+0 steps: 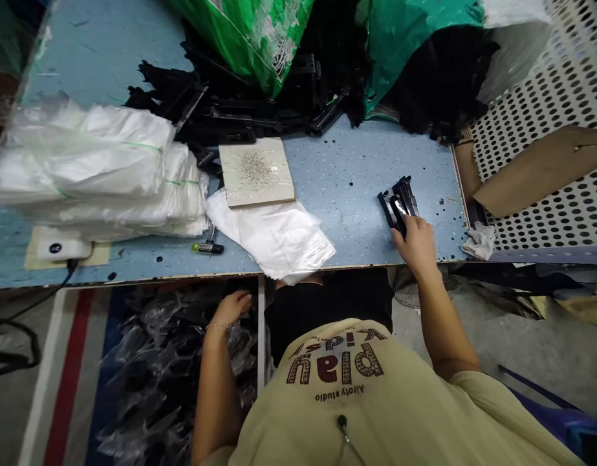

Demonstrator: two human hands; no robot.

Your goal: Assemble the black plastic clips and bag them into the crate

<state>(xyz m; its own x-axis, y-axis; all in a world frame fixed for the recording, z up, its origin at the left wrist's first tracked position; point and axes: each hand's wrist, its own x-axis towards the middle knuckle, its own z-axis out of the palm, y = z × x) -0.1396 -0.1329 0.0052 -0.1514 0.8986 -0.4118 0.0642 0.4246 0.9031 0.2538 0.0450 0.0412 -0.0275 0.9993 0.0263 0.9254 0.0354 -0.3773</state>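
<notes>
My right hand [418, 244] rests at the table's right front, its fingers closed around the near end of a few slim black plastic parts [403, 194]. Their far ends point away from me on the blue surface. Lower on the left, my left hand [234, 307], with a bracelet at the wrist, hangs over a box of clear-bagged black items [182, 362]. Its fingers are curled together, and whether anything is between them is hidden. White plastic bags [283, 236] lie at the table's front edge, partly beneath a square board [257, 171] with a speckled centre.
Bundled clear bags [99, 168] are stacked at left, behind a white device [65, 244] with a cable. A marker-like tool [208, 248] lies nearby. Black parts [259, 116] spill from a green sack [259, 39]. A perforated white panel [535, 110] and cardboard [541, 168] stand right.
</notes>
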